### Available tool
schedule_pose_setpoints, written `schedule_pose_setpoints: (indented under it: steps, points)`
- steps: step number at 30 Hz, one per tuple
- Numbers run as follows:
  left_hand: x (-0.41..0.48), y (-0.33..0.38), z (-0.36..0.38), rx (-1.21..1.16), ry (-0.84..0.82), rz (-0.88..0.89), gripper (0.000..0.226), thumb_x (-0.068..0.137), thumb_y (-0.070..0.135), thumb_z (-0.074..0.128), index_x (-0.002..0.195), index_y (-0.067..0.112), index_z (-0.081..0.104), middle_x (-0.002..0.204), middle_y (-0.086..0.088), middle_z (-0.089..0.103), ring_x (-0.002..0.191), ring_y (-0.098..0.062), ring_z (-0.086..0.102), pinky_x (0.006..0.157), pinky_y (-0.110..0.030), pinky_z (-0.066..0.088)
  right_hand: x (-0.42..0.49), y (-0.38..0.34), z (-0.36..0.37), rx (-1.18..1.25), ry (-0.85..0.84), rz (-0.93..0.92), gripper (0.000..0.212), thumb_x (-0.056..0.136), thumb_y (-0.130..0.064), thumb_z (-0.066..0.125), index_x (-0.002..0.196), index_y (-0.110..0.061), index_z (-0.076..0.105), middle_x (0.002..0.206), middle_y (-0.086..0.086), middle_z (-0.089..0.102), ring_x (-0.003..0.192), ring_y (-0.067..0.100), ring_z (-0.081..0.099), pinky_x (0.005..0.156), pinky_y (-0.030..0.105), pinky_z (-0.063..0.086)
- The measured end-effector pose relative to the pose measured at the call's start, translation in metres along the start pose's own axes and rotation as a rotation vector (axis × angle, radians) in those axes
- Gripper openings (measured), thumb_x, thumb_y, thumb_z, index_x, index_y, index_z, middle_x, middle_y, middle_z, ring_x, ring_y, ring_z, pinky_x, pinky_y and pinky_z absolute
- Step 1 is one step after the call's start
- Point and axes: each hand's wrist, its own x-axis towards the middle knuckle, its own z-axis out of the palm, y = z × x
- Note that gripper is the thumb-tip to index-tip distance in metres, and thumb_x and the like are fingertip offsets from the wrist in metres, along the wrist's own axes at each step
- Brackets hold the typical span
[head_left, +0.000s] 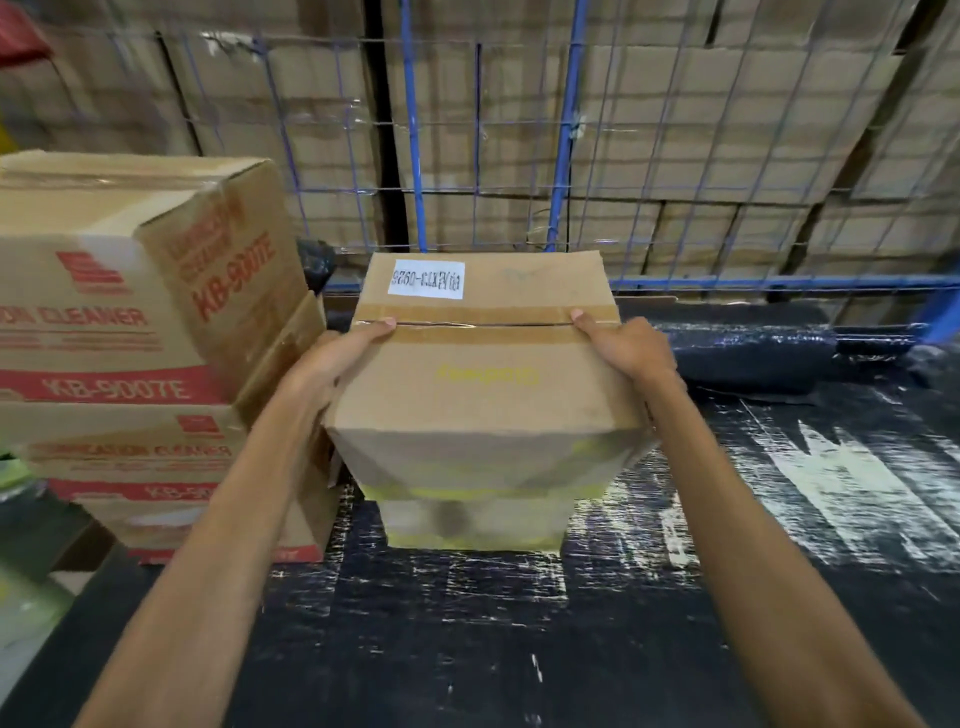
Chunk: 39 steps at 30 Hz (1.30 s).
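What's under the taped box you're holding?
A second carton with yellow bands sits beneath the taped box, on the black wrapped surface. Its top is covered, so I can't tell whether the two touch.

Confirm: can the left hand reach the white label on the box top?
Likely yes. The left hand grips the box by its left side; the white label sits just beyond the thumb, with nothing between.
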Motion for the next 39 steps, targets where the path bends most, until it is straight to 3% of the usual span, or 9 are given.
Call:
schedule_pose_setpoints:
  steps: [4, 9, 13, 18, 21, 26, 30, 33, 39]
  points:
    - [0.061, 0.007, 0.007, 0.035, -0.001, -0.071, 0.061, 0.068, 0.052, 0.088, 0.114, 0.014, 0.073, 0.097, -0.007, 0.080, 0.087, -0.026, 0.078, 0.088, -0.044, 0.061, 0.056, -0.005, 0.018, 0.012, -0.055, 0.029, 0.103, 0.074, -0.090, 0.048, 0.131, -0.005, 0.060, 0.137, 0.015, 0.060, 0.121, 0.038, 0.058, 0.085, 0.042, 0.044]
    - [0.123, -0.009, 0.013, 0.136, 0.012, -0.162, 0.091, 0.054, 0.065, 0.088, 0.124, 0.013, 0.065, 0.106, -0.009, 0.077, 0.092, -0.028, 0.076, 0.090, -0.044, 0.060, 0.088, 0.002, 0.050, -0.017, -0.117, 0.073, 0.099, 0.081, -0.084, 0.049, 0.141, -0.005, 0.052, 0.145, 0.017, 0.054, 0.129, 0.038, 0.054, 0.099, 0.044, 0.045]
    - [0.141, -0.021, 0.023, 0.199, 0.009, -0.197, 0.060, 0.073, 0.060, 0.082, 0.112, 0.016, 0.069, 0.104, -0.008, 0.076, 0.091, -0.026, 0.074, 0.082, -0.038, 0.059, 0.101, 0.010, 0.070, -0.052, -0.105, 0.107, 0.094, 0.084, -0.082, 0.049, 0.137, -0.005, 0.054, 0.141, 0.016, 0.057, 0.127, 0.038, 0.055, 0.098, 0.042, 0.044]
    - [0.153, -0.027, 0.016, 0.213, 0.011, -0.234, 0.088, 0.052, 0.069, 0.086, 0.120, 0.017, 0.067, 0.105, -0.007, 0.077, 0.093, -0.028, 0.075, 0.092, -0.044, 0.058, 0.108, 0.012, 0.070, -0.101, -0.142, 0.111, 0.091, 0.083, -0.082, 0.049, 0.135, -0.008, 0.055, 0.141, 0.015, 0.057, 0.126, 0.037, 0.055, 0.094, 0.041, 0.043]
    - [0.142, -0.029, 0.022, 0.244, 0.069, -0.202, 0.071, 0.067, 0.066, 0.082, 0.116, 0.016, 0.066, 0.106, -0.007, 0.074, 0.096, -0.029, 0.072, 0.095, -0.045, 0.056, 0.100, 0.012, 0.071, -0.125, -0.113, 0.109, 0.092, 0.084, -0.084, 0.045, 0.134, -0.008, 0.056, 0.137, 0.014, 0.059, 0.124, 0.037, 0.057, 0.094, 0.041, 0.045]
    - [0.111, -0.016, 0.015, 0.377, 0.313, 0.081, 0.058, 0.092, 0.055, 0.063, 0.137, 0.018, 0.064, 0.141, -0.006, 0.063, 0.127, -0.030, 0.058, 0.111, -0.044, 0.044, 0.061, -0.011, 0.067, -0.302, 0.075, -0.083, 0.092, 0.092, -0.073, 0.043, 0.158, -0.011, 0.024, 0.148, 0.020, 0.048, 0.134, 0.041, 0.046, 0.103, 0.051, 0.039]
    - [0.048, -0.019, -0.001, 0.380, 0.305, 0.218, 0.047, 0.095, 0.044, 0.065, 0.135, 0.020, 0.066, 0.132, -0.004, 0.068, 0.122, -0.026, 0.062, 0.101, -0.031, 0.044, -0.011, -0.036, 0.083, -0.265, 0.157, -0.321, 0.079, 0.092, -0.059, 0.052, 0.153, -0.011, 0.034, 0.155, 0.017, 0.039, 0.142, 0.037, 0.035, 0.109, 0.054, 0.033]
    - [-0.025, -0.061, -0.028, 0.511, 0.369, 0.356, 0.036, 0.094, 0.043, 0.065, 0.125, 0.025, 0.071, 0.117, -0.004, 0.076, 0.109, -0.028, 0.070, 0.095, -0.041, 0.056, -0.098, -0.045, 0.120, -0.160, 0.171, -0.496, 0.068, 0.092, -0.049, 0.054, 0.148, -0.011, 0.045, 0.149, 0.011, 0.050, 0.136, 0.032, 0.044, 0.106, 0.049, 0.038]
    - [-0.188, -0.194, -0.157, 0.656, 0.638, 0.104, 0.039, 0.095, 0.033, 0.064, 0.132, 0.021, 0.064, 0.095, -0.019, 0.075, 0.094, -0.040, 0.070, 0.074, -0.043, 0.053, -0.291, -0.065, 0.246, -0.140, -0.153, -0.791, 0.060, 0.090, -0.042, 0.049, 0.142, -0.012, 0.054, 0.141, 0.006, 0.059, 0.127, 0.030, 0.054, 0.103, 0.045, 0.047]
